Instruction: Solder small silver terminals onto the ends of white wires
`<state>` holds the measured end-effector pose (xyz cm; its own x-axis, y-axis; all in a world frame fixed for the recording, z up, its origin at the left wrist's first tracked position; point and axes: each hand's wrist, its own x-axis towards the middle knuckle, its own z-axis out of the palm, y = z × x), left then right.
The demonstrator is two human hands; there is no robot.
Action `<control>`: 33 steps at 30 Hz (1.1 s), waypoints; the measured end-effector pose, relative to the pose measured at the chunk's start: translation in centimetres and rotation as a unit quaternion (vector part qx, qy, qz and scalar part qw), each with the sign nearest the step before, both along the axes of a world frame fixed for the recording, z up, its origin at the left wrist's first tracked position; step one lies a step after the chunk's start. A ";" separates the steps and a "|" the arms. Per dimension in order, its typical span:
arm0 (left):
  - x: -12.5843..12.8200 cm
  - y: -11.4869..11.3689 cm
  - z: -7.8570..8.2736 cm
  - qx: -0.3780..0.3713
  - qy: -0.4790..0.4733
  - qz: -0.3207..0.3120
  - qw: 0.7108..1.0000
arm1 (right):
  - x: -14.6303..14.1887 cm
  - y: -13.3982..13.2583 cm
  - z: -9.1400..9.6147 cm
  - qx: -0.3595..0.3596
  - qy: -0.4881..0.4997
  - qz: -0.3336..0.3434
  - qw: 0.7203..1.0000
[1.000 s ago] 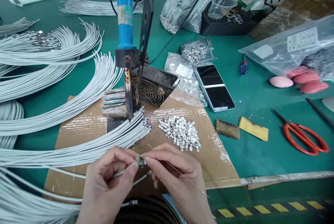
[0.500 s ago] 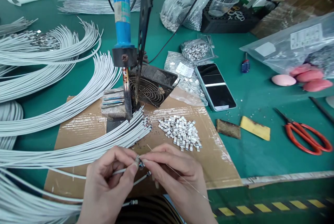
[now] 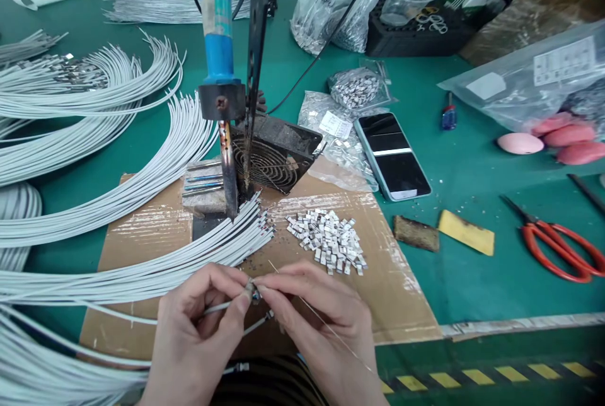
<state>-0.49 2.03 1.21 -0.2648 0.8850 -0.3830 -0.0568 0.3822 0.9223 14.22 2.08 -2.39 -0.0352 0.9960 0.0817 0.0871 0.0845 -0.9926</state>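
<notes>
My left hand (image 3: 196, 336) pinches the end of a thin white cable (image 3: 220, 308) between thumb and forefinger. My right hand (image 3: 321, 324) meets it fingertip to fingertip, pinching a small metal connector (image 3: 256, 294) at the cable's tip. A thin solder wire (image 3: 321, 324) also runs through the right hand's fingers. Both hands hover over the cardboard sheet (image 3: 397, 292), just below a pile of small silver connectors (image 3: 327, 240) and a fan of white cable ends (image 3: 227, 242).
A blue-handled soldering iron (image 3: 218, 65) stands upright in a holder beside a small fan (image 3: 269, 163). Bundles of white cables (image 3: 85, 141) fill the left. A phone (image 3: 391, 155), bags of parts (image 3: 331, 128), sponge pieces (image 3: 466, 232) and red scissors (image 3: 562, 245) lie right.
Both hands keep their pinch at the cable tip with barely any movement. The view has shifted slightly.
</notes>
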 end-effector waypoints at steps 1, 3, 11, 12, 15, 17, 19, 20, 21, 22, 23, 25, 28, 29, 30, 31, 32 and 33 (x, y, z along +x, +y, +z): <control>0.0 0.0 0.0 0.000 0.003 -0.002 1.000 | 0.0 -0.1 0.0 0.005 -0.013 -0.008 1.000; 0.0 0.1 -0.1 0.000 0.007 -0.005 1.000 | 0.0 -0.3 0.1 0.008 -0.033 -0.024 0.999; -0.3 1.0 -0.7 0.003 0.039 -0.004 0.999 | 0.0 -0.6 0.7 -0.086 -0.071 -0.101 0.989; -0.3 1.2 -0.7 0.003 0.039 -0.003 0.999 | 0.1 -0.4 0.8 -0.075 -0.088 -0.101 0.988; -0.4 1.6 -0.7 0.006 0.040 0.006 0.999 | 0.2 0.5 1.2 -0.016 -0.119 -0.068 0.990; -0.4 1.9 -0.6 0.010 0.040 0.012 0.999 | 0.1 1.0 1.4 0.017 -0.107 -0.043 0.993; -0.4 2.1 -0.6 0.012 0.037 0.018 0.999 | -0.2 1.3 1.5 0.022 -0.088 -0.042 0.995; -0.4 2.3 -0.6 0.012 0.035 0.019 0.999 | -0.4 1.4 1.5 0.016 -0.081 -0.050 0.995; -0.5 2.4 -0.6 0.013 0.035 0.021 0.999 | -0.7 1.5 1.6 0.006 -0.076 -0.057 0.995; -0.5 2.5 -0.5 0.014 0.036 0.023 0.999 | -0.9 1.5 1.7 -0.003 -0.070 -0.063 0.996; -0.5 2.6 -0.5 0.014 0.037 0.025 0.999 | -1.1 1.6 1.7 -0.013 -0.062 -0.067 0.996; -0.6 2.8 -0.5 0.016 0.041 0.028 0.999 | -1.4 1.7 1.8 -0.030 -0.045 -0.070 0.996; -0.7 3.1 -0.5 0.015 0.048 0.031 0.998 | -1.6 1.9 2.0 -0.054 -0.025 -0.075 0.995; -0.7 3.2 -0.5 0.017 0.049 0.030 0.998 | -1.7 2.1 2.0 -0.062 -0.019 -0.075 0.995; -0.8 3.3 -0.5 0.019 0.049 0.030 0.998 | -1.7 2.2 2.1 -0.070 -0.012 -0.076 0.995; -0.8 3.4 -0.5 0.023 0.049 0.030 0.998 | -1.8 2.3 2.1 -0.079 -0.004 -0.076 0.994; -0.8 3.5 -0.5 0.026 0.049 0.031 0.998 | -1.8 2.4 2.2 -0.088 0.006 -0.076 0.993; -0.8 3.5 -0.5 0.029 0.048 0.032 0.998 | -1.8 2.5 2.2 -0.098 0.018 -0.077 0.992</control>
<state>-1.28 5.55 0.71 -0.3543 0.8849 -0.3024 0.0114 0.3274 0.9448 12.37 4.62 -0.16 0.1173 0.9864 -0.1154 0.0476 -0.1216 -0.9914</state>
